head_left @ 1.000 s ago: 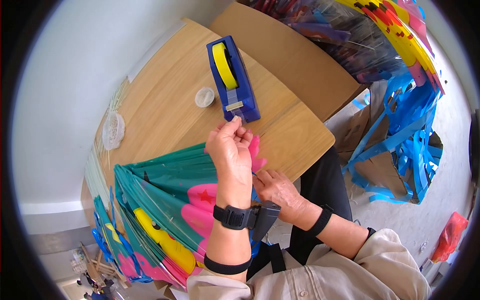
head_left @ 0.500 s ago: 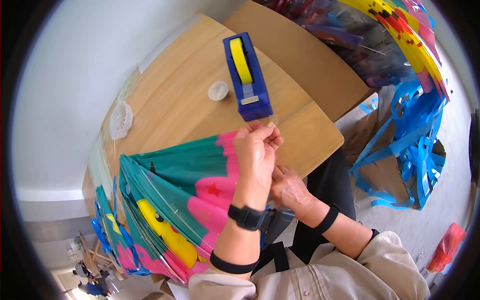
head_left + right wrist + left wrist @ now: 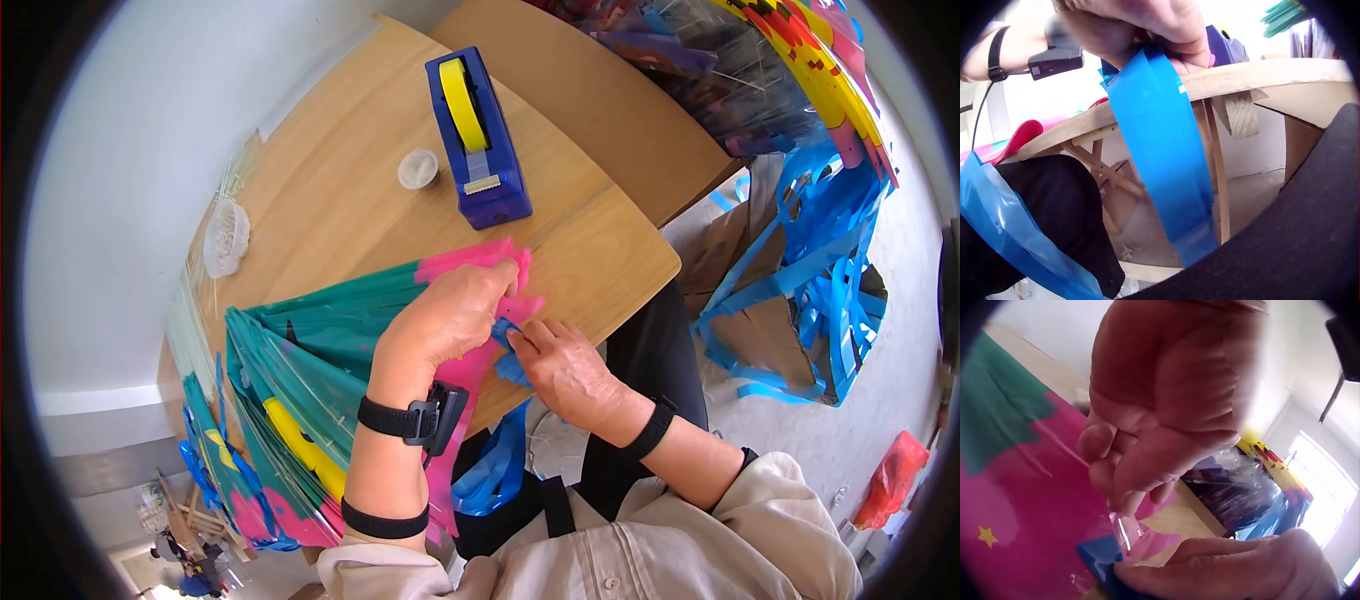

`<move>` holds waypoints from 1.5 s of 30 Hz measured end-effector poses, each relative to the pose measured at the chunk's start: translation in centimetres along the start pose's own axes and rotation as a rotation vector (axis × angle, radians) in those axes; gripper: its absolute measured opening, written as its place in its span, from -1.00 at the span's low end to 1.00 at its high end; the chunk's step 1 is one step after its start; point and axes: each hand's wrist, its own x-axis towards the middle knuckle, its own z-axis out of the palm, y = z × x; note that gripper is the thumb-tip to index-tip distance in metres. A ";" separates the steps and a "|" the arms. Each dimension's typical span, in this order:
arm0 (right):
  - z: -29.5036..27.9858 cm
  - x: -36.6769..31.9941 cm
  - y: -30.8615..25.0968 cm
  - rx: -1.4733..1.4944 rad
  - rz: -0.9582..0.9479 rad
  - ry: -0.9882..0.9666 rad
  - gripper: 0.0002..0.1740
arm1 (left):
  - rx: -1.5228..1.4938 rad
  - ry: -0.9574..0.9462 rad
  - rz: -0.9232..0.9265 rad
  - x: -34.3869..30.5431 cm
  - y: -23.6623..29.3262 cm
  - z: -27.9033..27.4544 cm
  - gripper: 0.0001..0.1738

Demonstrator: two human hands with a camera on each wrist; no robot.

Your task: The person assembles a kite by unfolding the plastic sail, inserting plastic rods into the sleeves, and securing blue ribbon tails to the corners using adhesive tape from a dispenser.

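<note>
A teal and pink printed plastic sheet (image 3: 350,320), like a kite's, lies gathered on the table. Over its pink edge my left hand (image 3: 435,315) bends down, thumb and fingers pinching a shiny strip of clear tape (image 3: 1126,532). Close beside it, my right hand (image 3: 575,375) pinches the end of a blue plastic ribbon (image 3: 1160,137) against the pink edge at the table's rim. From that grip the ribbon hangs below the tabletop in the right wrist view. The blue tape dispenser (image 3: 505,165), with its yellow-cored roll, stands just beyond both hands.
On the wooden table (image 3: 330,180) are a small round tub (image 3: 418,169), a clear plastic dish (image 3: 228,240) and thin white rods. A cardboard box (image 3: 590,120) adjoins the far edge. More blue ribbon (image 3: 835,260) hangs at the right. Another ribbon length (image 3: 1007,222) crosses the dark-clad leg.
My left hand has come from the dispenser's front, with tape, back to the sheet's pink edge and turned palm down. My right hand stays near that edge; its ribbon end now shows.
</note>
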 end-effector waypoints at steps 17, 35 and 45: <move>0.1 0.1 0.1 -0.047 -0.046 0.059 -0.68 | 0.267 -0.023 0.072 1.2 0.1 1.7 -0.69; -0.1 0.2 0.0 -0.068 -0.060 0.092 -0.74 | 0.022 0.647 -0.272 -1.0 -1.0 1.2 -0.68; 0.2 -0.1 0.1 -0.034 -0.014 0.029 -0.56 | 0.100 0.970 -0.278 7.6 2.7 -6.6 0.02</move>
